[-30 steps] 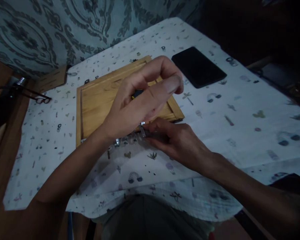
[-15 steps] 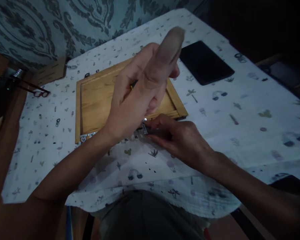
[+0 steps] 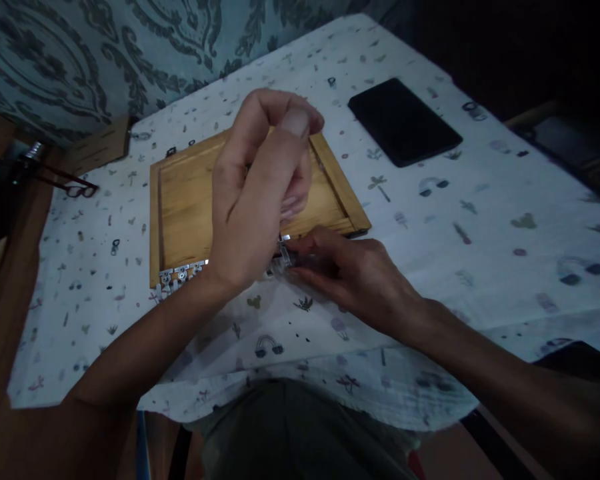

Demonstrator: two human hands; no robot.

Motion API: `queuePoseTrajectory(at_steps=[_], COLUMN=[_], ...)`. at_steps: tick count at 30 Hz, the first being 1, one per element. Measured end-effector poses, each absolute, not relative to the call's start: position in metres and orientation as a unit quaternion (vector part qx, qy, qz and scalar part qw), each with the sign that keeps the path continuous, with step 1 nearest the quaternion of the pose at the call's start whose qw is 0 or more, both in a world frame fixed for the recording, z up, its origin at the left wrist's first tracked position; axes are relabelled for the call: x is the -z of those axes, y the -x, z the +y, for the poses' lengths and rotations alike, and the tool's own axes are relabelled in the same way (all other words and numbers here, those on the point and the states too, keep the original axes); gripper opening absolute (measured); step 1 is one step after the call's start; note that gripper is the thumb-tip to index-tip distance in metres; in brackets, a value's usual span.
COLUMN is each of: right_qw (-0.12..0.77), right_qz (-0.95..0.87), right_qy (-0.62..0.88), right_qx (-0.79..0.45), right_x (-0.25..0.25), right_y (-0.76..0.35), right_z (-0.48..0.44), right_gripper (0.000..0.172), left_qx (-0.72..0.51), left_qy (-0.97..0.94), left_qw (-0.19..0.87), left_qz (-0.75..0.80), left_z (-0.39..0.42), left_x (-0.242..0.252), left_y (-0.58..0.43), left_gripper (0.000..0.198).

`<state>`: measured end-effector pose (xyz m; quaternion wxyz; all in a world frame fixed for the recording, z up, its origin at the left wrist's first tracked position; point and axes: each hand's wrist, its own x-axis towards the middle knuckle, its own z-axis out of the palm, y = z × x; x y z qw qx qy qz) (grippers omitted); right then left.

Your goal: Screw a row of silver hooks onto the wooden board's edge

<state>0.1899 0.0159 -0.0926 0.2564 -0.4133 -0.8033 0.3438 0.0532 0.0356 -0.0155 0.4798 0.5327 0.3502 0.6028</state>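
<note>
My left hand (image 3: 265,180) is closed in a fist above a framed wooden board (image 3: 185,213), thumb on top of the curled fingers; what it grips is hidden. My right hand (image 3: 350,267) pinches a small metal bracket (image 3: 285,253) at the near edge of the board. Some clear plastic shows by those fingertips. To the left, a row of small metal fittings (image 3: 182,273) lines the same edge, partly covered by my left forearm.
A black tablet-like slab (image 3: 405,123) lies right of the board on a patterned white cloth (image 3: 430,267). Red-framed glasses (image 3: 81,191) and a piece of cardboard (image 3: 100,148) are at the left. A patterned wall hanging (image 3: 155,40) rises behind.
My left hand has come down and slightly left, its thumb folding from stretched out to bent over the fingers. My right hand stays at the bracket. The view has shifted slightly.
</note>
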Motion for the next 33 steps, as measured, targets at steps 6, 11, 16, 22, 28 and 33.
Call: queuePoseTrajectory(at_steps=[6, 11, 16, 22, 28, 33], right_qw=[0.249, 0.237, 0.231, 0.223, 0.224, 0.224], right_qz=[-0.806, -0.815, -0.821, -0.821, -0.821, -0.820], right_qy=[0.411, 0.410, 0.409, 0.407, 0.410, 0.406], right_qx=[-0.344, -0.334, -0.325, -0.332, -0.328, -0.334], right_x=[0.091, 0.090, 0.088, 0.086, 0.086, 0.086], right_y=[-0.190, -0.191, -0.192, -0.192, -0.192, -0.192], right_z=[0.017, 0.019, 0.019, 0.019, 0.019, 0.019], right_gripper=[0.016, 0.016, 0.013, 0.018, 0.019, 0.020], left_qx=[-0.593, -0.621, -0.601, -0.598, -0.597, -0.596], left_qy=[-0.541, -0.539, -0.565, -0.548, -0.540, -0.546], left_qw=[0.502, 0.462, 0.442, 0.463, 0.469, 0.470], left_qz=[0.323, 0.333, 0.352, 0.356, 0.362, 0.356], left_z=[0.042, 0.031, 0.023, 0.025, 0.026, 0.025], left_x=[0.016, 0.011, 0.000, 0.006, 0.012, 0.012], left_y=[-0.048, -0.055, -0.059, -0.055, -0.051, -0.051], left_gripper=[0.025, 0.026, 0.028, 0.023, 0.020, 0.020])
